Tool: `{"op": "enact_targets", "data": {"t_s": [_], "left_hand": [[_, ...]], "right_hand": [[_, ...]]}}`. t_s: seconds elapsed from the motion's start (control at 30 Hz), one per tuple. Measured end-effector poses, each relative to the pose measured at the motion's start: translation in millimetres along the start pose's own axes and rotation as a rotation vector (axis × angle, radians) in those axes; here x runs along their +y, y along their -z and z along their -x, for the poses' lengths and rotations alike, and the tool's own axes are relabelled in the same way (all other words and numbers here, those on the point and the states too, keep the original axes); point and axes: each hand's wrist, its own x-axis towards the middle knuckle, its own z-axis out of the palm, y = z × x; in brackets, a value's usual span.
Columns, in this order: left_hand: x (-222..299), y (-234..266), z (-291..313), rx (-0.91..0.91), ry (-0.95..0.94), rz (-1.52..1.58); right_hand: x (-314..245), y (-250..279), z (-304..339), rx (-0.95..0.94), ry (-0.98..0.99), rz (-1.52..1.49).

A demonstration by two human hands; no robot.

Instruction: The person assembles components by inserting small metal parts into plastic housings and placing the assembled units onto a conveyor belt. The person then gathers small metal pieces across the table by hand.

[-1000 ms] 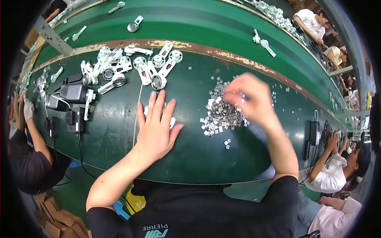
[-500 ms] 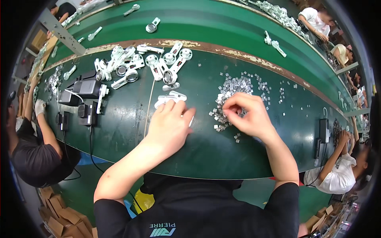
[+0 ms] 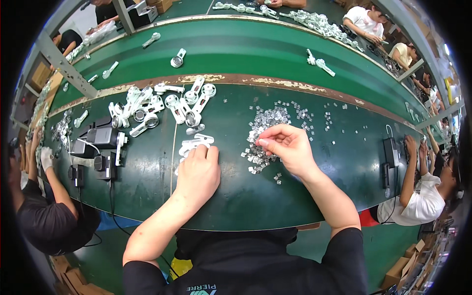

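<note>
My left hand [image 3: 199,169] lies on the green table with its fingers bent down at a small group of slim white plastic pieces [image 3: 199,141]. Its thumb and whatever the fingers grip are hidden under the hand. To the right, my right hand [image 3: 290,150] is closed in a pinch, thumb against forefinger, over the edge of a heap of small clear square pieces [image 3: 268,118]. Anything between those fingertips is too small to make out. Beyond my left hand lie several white handheld fans [image 3: 192,118] with round heads, and a small pale oval piece [image 3: 195,129].
Black power adapters [image 3: 105,164] with cables stand at the left, and a black power strip [image 3: 391,152] lies at the right. Behind a worn brown ledge [image 3: 275,82] runs a green conveyor belt [image 3: 236,49] carrying white fans. Co-workers sit at both sides and across.
The whole view has shifted, so the table appears lower and further left. My right thumb and forefinger now meet in a clear pinch. The white piece beside my left thumb no longer shows.
</note>
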Motion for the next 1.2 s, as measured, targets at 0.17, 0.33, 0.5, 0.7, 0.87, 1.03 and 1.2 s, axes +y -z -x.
{"op": "enact_targets", "data": {"t_s": [0.17, 0.33, 0.5, 0.7, 0.87, 1.03, 1.2], "left_hand": [[2.9, 18.8, -20.8, -0.087, 0.489, 1.523], [11.1, 21.6, -25.5, 0.014, 0.390, 1.678], [15.1, 16.9, -32.9, -0.015, 0.283, 1.736], [-10.0, 8.4, -30.6, -0.106, 0.334, 1.788], [-23.6, 1.2, -29.0, -0.044, 0.324, 1.879], [-28.4, -5.2, -34.0, -0.033, 0.299, 1.803], [-29.4, -2.5, -33.6, -0.041, 0.363, 1.746]], "right_hand": [[-7.3, -21.6, 6.3, -0.047, -0.003, -0.034], [-8.6, -35.7, -7.1, -0.086, 0.252, 0.174], [-17.1, -34.9, -12.9, -0.044, 0.101, 0.026], [-19.6, -30.0, -41.7, -0.264, -0.128, -0.087], [-35.3, 98.2, -163.2, 0.739, 0.181, 0.856], [-13.8, 232.9, -202.1, 1.106, -0.373, 1.219], [-16.9, 249.4, -213.2, 1.009, 0.070, 0.837]]}}
